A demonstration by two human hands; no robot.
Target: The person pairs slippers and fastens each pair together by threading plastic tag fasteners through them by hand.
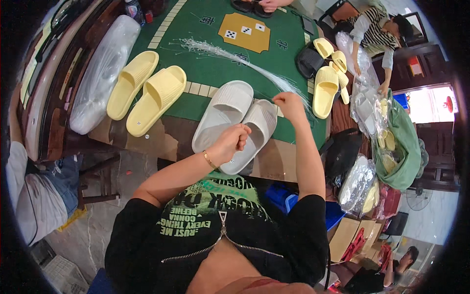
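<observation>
A pair of light grey slide slippers, the left one [234,98] and the right one [264,117], lies at the table edge in front of me. My left hand [235,142] is closed over the right slipper's footbed; anything in its fingers is too small to tell. Just right of that slipper's toe, my right hand [290,104] pinches its fingers together beside the end of a bundle of thin clear plastic strands [245,63]. Whether it grips a strand I cannot make out. To the left sits a pale yellow pair of slides [159,98].
More yellow slides [325,90] and a black slipper [308,61] lie at the table's right. A long plastic-wrapped bundle [105,73] lies left. Bagged slippers [367,110] and a green sack [404,147] stand right. Other people work around; one's hand [268,5] is at the far edge.
</observation>
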